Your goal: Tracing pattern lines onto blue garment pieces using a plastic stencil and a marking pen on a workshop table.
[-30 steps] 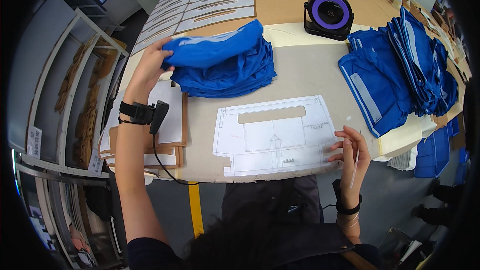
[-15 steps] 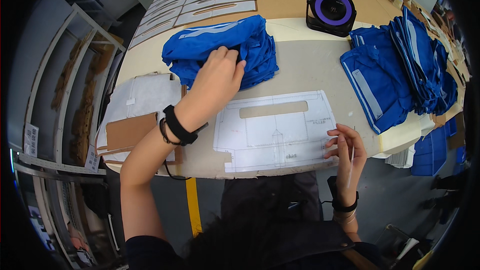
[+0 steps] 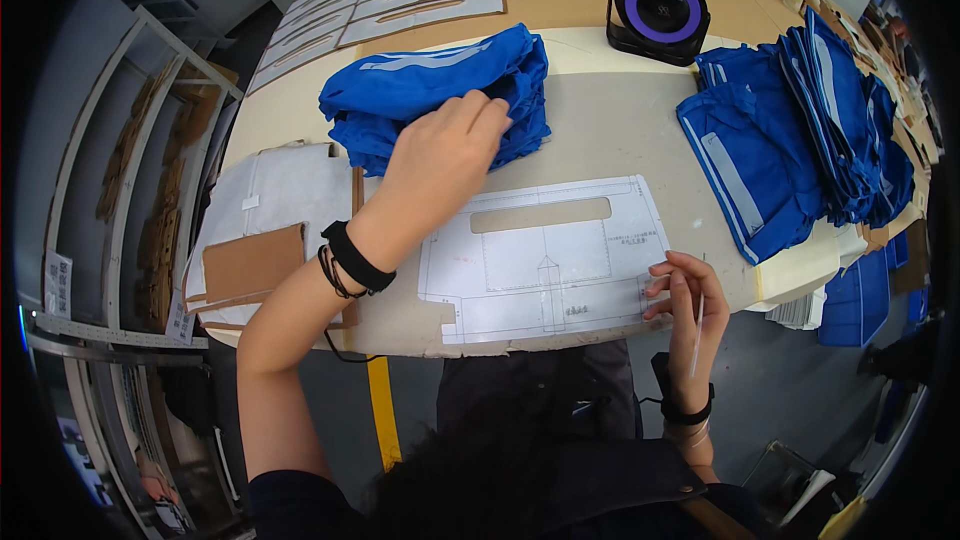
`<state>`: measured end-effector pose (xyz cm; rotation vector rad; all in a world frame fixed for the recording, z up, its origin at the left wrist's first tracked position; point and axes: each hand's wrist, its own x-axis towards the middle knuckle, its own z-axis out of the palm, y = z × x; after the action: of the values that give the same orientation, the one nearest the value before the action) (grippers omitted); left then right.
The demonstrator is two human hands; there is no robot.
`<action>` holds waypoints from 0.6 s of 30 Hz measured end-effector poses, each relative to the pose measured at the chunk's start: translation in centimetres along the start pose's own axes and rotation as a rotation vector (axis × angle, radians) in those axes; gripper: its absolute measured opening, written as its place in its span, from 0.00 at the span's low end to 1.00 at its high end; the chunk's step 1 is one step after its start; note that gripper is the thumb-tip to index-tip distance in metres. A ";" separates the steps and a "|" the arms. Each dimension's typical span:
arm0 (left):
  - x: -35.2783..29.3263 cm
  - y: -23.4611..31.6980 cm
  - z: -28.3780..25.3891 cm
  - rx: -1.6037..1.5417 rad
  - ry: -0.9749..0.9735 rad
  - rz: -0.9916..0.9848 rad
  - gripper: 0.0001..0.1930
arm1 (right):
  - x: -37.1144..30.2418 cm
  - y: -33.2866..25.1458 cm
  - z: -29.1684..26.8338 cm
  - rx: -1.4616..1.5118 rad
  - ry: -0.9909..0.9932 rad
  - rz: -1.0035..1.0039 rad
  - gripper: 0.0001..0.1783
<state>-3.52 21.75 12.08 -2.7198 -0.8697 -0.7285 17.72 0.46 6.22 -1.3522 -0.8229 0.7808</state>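
Note:
A folded pile of blue cloth pieces (image 3: 420,90) with a pale reflective-looking strip lies at the far left of the table. My left hand (image 3: 445,150), with a black band at the wrist, reaches onto its front right part. Its fingers are curled into the cloth, the tips partly hidden. Flat in front of me is a white paper template (image 3: 520,310) with drawn lines and a slot cut near its far edge. By the template's right edge is my right hand (image 3: 700,305), fingers bent, with a slim whitish stick (image 3: 697,345) held along the palm.
More blue cloth pieces (image 3: 760,170) are stacked at the right. A black and purple round fan (image 3: 660,8) stands at the back. Brown card (image 3: 255,265) and white sheets lie at the left edge. Slotted panels (image 3: 425,0) lie farther back; a white rack (image 3: 115,180) stands left.
My left hand has shifted slightly right along the cloth pile, its fingers more curled. My right hand stays beside the template. Another person's hand now shows at the far right.

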 end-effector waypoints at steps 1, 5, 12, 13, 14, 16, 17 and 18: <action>-0.2 -0.3 -0.2 -0.019 0.083 0.004 0.09 | 0.0 0.0 0.0 0.014 -0.004 -0.005 0.12; -1.3 -1.5 -0.2 0.147 0.036 -0.123 0.07 | 0.2 0.3 -0.2 0.019 -0.015 -0.011 0.12; -2.9 -2.3 0.2 0.430 -0.060 -0.156 0.16 | 0.3 0.1 -0.6 0.006 0.012 0.003 0.12; -3.0 -2.3 0.2 0.537 -0.102 -0.191 0.19 | 0.3 0.1 -0.7 0.020 0.011 0.010 0.12; -3.2 -2.3 0.3 0.643 -0.142 -0.224 0.22 | 0.3 0.2 -0.7 0.034 0.011 0.016 0.12; -3.5 -2.1 0.4 0.678 -0.178 -0.232 0.25 | 0.5 0.3 -0.9 0.036 0.019 0.011 0.12; -3.4 -1.8 0.1 0.626 -0.165 -0.253 0.23 | 0.6 0.4 -1.1 0.041 0.013 0.006 0.11; -3.4 -1.6 -0.1 0.569 -0.152 -0.272 0.22 | 0.8 0.4 -1.3 0.032 0.035 0.006 0.11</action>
<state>-6.87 21.34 10.53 -2.1898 -1.2706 -0.2541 19.25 0.52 5.83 -1.3364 -0.7762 0.7702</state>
